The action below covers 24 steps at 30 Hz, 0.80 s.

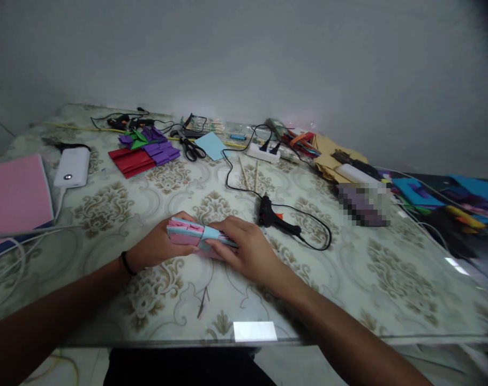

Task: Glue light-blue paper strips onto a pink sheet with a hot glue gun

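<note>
A pink and light-blue folded paper piece (185, 229) with a blue band around its middle is held low over the table between both hands. My left hand (159, 238) is closed round its left end, a dark band on the wrist. My right hand (247, 244) grips the right end, thumb along the near side and fingers over the top, hiding much of that end. Just beyond my right hand lies a black glue gun (276, 217) with its cord running to a white power strip (263, 153).
Black scissors (192, 147), a light-blue paper sheet (211, 146) and red and purple folded papers (143, 155) lie toward the back. A white power bank (72, 167) and a pink sheet (19, 190) sit left. Two thin sticks (249, 174) lie near the glue gun. Coloured materials (420, 193) are at right.
</note>
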Available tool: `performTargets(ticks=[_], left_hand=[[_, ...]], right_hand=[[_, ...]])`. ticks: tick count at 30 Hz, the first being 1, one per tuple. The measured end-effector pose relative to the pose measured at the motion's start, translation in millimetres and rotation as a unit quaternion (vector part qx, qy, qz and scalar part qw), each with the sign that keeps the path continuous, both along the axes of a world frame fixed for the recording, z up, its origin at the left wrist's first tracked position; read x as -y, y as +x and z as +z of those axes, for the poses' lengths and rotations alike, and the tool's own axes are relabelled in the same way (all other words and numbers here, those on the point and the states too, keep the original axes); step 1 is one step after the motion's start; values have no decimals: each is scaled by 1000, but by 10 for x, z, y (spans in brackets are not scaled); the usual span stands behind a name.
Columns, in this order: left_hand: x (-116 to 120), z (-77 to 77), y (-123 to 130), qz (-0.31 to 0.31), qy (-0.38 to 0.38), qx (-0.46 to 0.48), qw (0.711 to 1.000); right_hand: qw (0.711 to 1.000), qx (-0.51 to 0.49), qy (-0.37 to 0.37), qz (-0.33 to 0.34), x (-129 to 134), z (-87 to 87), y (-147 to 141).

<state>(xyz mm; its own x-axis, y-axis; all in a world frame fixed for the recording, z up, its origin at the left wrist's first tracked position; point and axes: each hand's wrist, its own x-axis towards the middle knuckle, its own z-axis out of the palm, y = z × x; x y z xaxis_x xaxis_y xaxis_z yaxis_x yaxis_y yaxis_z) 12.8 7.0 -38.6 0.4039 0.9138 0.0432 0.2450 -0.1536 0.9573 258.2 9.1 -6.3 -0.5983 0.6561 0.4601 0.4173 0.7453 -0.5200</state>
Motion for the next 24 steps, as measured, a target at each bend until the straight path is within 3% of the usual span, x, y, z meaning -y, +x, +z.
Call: performTargets(ticks=[5,12,24], left_hand=[[-9,-9,-8,-14,-12,11,1000],[12,-65,15,18,-19,19,999],[19,7,60,17,-33,11,999]], right_hand=[[1000,1,4,-3,0,-15,13],[1000,-3,14,-4,-12,-58,25],[995,-90,-7,34,40,63,-36]])
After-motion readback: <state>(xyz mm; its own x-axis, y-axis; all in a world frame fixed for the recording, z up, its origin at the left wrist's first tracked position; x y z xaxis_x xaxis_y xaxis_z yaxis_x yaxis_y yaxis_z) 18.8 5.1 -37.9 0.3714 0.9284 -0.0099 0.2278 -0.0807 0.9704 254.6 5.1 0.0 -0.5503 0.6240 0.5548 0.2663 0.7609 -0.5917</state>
